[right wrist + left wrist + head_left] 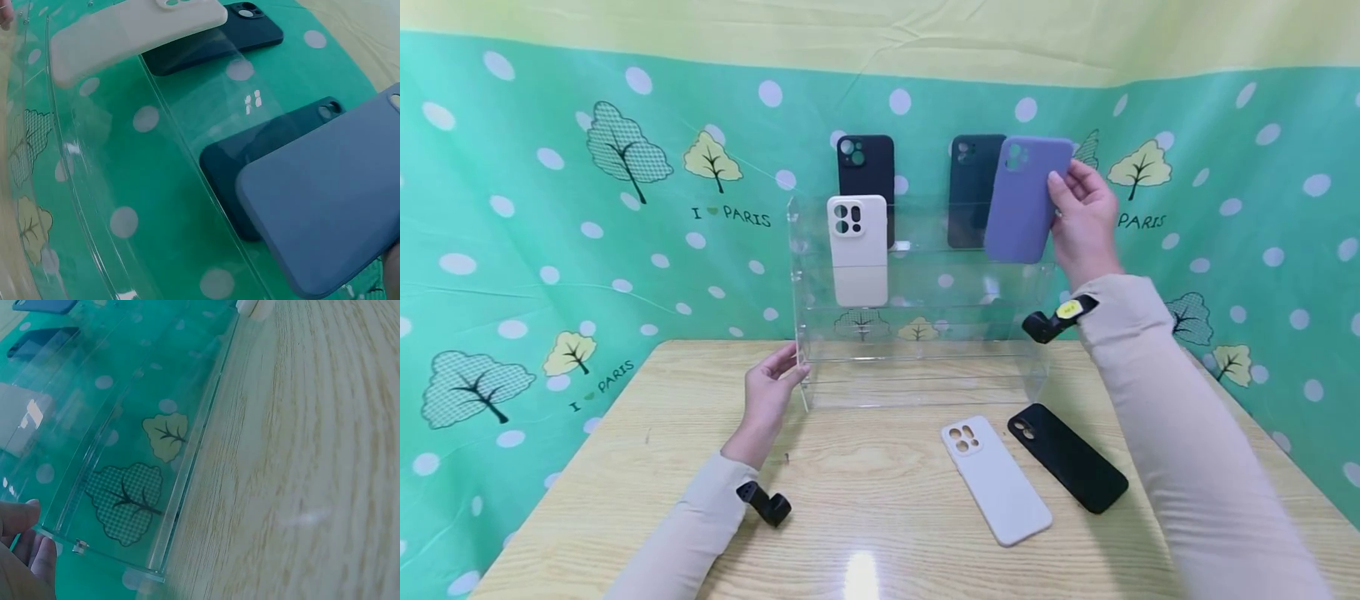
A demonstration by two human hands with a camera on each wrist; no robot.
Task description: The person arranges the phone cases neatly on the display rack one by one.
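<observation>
Right now your right hand (1086, 217) pinches the purple case (1026, 204) by its right edge, thumb across the front and fingers behind. The case stands nearly upright, leaning a little, at the upper right of the clear rack (917, 381). It sits in front of the teal case (966, 192) and covers that one's right side in the head view; whether its bottom edge touches a shelf, you cannot tell.

Your left hand (767, 396) grips the rack's left side panel low down, with the thumb on one face and the fingers round the other.

Between the cream case (859, 267) and the purple one, a wide gap runs along the rack. The cream case stands toward the left end, overlapping the lower part of the dark case (865, 171), which rises behind it on a higher row. Your right hand itself is near the rack's right end, with the backdrop (550, 275) beyond.

On the counter (865, 467), bare wood stretches from your left sleeve to the white case (1000, 483). That one lies slantwise before the rack's front edge, and the black case (1067, 458) lies just beside it, apart, its near end close to your right sleeve in the head view.
</observation>
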